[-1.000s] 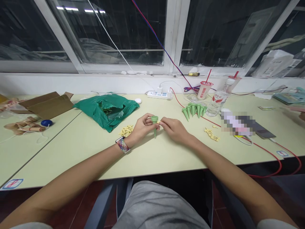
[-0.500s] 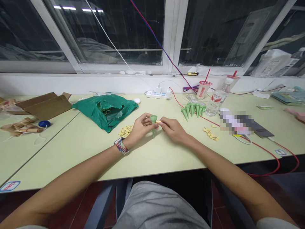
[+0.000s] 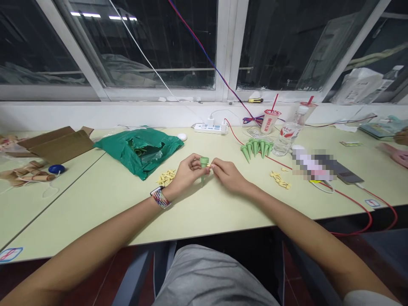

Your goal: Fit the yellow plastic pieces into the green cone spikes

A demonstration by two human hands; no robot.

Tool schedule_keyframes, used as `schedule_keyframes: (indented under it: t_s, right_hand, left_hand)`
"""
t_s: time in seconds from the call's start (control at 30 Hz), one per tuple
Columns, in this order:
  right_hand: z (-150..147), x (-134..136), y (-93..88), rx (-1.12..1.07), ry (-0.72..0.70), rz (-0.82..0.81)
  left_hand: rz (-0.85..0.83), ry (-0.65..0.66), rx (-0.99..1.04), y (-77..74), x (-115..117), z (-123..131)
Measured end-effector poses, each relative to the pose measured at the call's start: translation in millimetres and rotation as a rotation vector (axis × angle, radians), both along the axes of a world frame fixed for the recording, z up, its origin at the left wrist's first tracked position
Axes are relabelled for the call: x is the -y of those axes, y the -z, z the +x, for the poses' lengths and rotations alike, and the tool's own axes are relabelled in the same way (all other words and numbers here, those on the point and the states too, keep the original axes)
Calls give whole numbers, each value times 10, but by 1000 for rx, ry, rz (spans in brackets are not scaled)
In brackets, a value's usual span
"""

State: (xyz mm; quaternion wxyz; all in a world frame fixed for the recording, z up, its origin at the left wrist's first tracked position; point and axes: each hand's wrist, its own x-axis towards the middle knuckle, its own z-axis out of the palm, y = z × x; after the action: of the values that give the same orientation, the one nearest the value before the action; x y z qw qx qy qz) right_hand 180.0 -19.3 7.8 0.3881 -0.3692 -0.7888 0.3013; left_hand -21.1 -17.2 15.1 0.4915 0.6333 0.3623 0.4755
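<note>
My left hand is closed around a green plastic spike, which stands upright with its wide cup end on top and its tip down. At the spike's right side, my right hand pinches a small pale-yellow plastic piece, mostly covered by the fingertips. The two hands nearly meet. Beside my left wrist lies a pile of yellow pieces. A smaller group of yellow pieces is to the right of my right hand. Several green spikes lie together beyond it.
A torn green plastic bag lies left of centre, near a cardboard box and a wooden toy with a blue ball. At the back are a power strip, a cup and a water bottle. Red cables cross the right side.
The yellow piece now shows less between my fingertips, close against the green spike. Both hands stay in nearly the same place; the whole view has shifted slightly.
</note>
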Motion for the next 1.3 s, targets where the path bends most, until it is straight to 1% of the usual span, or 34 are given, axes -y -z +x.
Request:
schedule_keyframes:
  t_s: [0.1,0.13,0.17,0.2,0.23,0.33,0.37,0.4,0.47,0.6,0.67,0.73,0.83,0.9,1.0,1.1,1.2,1.3]
  right_hand:
    - [-33,-36,11,-177,-108,-272]
    - [-36,-40,11,-198,-131,-317]
    - [-34,-39,9,-196,-136,-323]
    - [-27,-32,5,-172,-117,-285]
    - [-17,-21,0,-129,-77,-206]
    - [14,20,-10,73,58,108]
    - [21,30,-10,137,83,178]
    - [23,36,-9,180,95,215]
    - [18,40,-4,196,88,204]
    - [-8,6,11,56,38,8]
    - [2,-49,28,29,37,-54]
    - [36,-146,55,90,90,-30]
    - [116,-361,106,297,232,57]
    - [163,-526,132,429,290,93]
    - [191,-757,151,553,317,142]
    - [170,-936,165,612,355,154]
    - [129,-1053,190,630,389,153]
    - [93,-1114,212,634,402,155]
  left_hand:
    - [178,-91,-80,8,14,-4]
    - [208,-100,-97,7,14,-7]
    - [209,-98,-100,6,10,-10]
    - [179,-83,-91,5,3,-14]
    - [128,-57,-73,6,-7,-17]
    - [-37,43,5,26,-42,-28]
    - [-72,68,25,37,-51,-31]
    - [-92,82,42,49,-58,-33]
    - [-98,77,54,70,-66,-36]
    - [-20,17,-4,91,-82,-35]
    - [13,-17,-37,99,-101,-34]
    - [22,-70,-67,113,-125,-40]
    - [50,-177,-146,149,-164,-65]
    - [80,-220,-200,176,-186,-89]
    - [86,-221,-226,201,-211,-119]
    - [98,-219,-224,201,-228,-141]
    - [110,-225,-212,188,-240,-159]
    - [110,-231,-209,178,-248,-171]
